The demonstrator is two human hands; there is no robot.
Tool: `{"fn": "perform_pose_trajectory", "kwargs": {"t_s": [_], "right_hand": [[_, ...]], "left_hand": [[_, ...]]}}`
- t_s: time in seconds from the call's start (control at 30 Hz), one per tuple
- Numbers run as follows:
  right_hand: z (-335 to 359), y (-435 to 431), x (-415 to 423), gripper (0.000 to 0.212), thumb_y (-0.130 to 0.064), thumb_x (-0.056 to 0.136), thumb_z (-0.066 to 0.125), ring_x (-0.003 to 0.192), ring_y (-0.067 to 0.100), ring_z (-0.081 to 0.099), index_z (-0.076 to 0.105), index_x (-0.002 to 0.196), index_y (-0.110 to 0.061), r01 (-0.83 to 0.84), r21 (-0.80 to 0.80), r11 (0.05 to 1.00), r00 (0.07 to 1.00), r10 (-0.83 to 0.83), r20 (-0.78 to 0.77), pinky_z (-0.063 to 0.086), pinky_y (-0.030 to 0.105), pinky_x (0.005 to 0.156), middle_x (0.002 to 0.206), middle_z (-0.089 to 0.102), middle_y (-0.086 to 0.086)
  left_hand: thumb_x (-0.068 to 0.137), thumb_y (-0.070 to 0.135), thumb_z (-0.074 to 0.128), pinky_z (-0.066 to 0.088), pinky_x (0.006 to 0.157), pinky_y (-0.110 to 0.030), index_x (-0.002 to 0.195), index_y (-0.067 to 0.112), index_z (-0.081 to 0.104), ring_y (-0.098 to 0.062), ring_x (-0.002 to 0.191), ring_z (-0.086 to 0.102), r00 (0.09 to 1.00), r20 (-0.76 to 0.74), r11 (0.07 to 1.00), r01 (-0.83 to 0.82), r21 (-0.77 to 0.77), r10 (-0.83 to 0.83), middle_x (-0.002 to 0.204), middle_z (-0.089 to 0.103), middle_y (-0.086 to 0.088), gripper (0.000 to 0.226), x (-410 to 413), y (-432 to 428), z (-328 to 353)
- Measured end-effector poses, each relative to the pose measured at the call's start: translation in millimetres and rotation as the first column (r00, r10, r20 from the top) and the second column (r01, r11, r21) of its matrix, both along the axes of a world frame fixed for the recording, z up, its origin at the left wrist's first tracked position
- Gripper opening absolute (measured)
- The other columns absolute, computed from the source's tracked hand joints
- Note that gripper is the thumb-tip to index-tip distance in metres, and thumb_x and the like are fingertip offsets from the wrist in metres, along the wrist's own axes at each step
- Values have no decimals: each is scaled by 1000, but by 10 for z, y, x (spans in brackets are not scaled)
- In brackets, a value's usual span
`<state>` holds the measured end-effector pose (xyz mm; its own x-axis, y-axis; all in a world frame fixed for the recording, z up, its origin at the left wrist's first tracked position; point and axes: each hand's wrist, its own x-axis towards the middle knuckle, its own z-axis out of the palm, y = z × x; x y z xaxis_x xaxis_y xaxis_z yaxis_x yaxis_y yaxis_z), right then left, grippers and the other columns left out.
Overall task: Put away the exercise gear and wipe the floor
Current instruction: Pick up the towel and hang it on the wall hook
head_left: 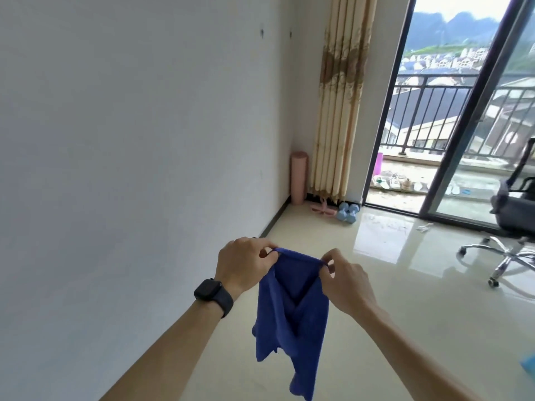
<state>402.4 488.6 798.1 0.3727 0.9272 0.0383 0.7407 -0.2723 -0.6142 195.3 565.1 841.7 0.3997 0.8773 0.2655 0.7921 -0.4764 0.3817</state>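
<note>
A blue cloth [292, 316] hangs in front of me above the glossy tiled floor [405, 314]. My left hand [243, 263] pinches its top left corner and my right hand [346, 280] pinches the top right corner, so the upper edge is stretched between them. A black watch sits on my left wrist. In the far corner stand a rolled pink mat [298, 178], a pink exercise piece [323, 208] lying on the floor, and light blue dumbbells [348, 212] beside it.
A white wall [130, 140] runs along the left. A beige curtain [338, 105] hangs by the open sliding balcony door [451, 140]. A wheeled office chair [509, 227] stands at the right. A light blue object [528, 364] shows at the right edge.
</note>
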Motion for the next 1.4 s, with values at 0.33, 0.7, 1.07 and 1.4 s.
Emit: {"fn": "perform_pose_trajectory", "kwargs": {"t_s": [0.33,0.7,1.07,1.4], "right_hand": [[33,1454,1496,21,-21,102,44,79,17,58,63,101,-28,111,164,980,980,-135,147,42,31,72,94,63,-8],[-183,2968,3643,17,-25,98,55,82,16,64,70,105,-28,45,168,985,988,-70,141,43,27,75,109,61,-9],[90,4415,5374,16,-26,95,59,74,0,62,70,98,-36,35,118,992,984,-55,171,48,27,70,100,62,-18],[248,6436,6511,16,-25,90,63,79,10,66,73,96,-36,10,139,990,970,-43,237,53,33,71,91,66,-17]], "left_hand": [[90,56,54,50,75,-25,109,44,65,-2,92,60,974,-41,938,205,-281,-225,98,66,22,26,1344,1773,-275],[95,42,47,44,95,-35,130,36,58,-19,119,54,949,-310,978,-14,-209,-52,128,60,4,37,3162,3548,-412],[95,42,44,42,95,-35,127,36,60,-20,116,55,938,-346,984,-77,-161,17,126,63,4,36,4714,5225,-417],[96,42,47,42,96,-35,131,37,58,-20,120,54,964,-264,993,-47,-107,17,128,63,6,37,5957,7259,-368]]}}
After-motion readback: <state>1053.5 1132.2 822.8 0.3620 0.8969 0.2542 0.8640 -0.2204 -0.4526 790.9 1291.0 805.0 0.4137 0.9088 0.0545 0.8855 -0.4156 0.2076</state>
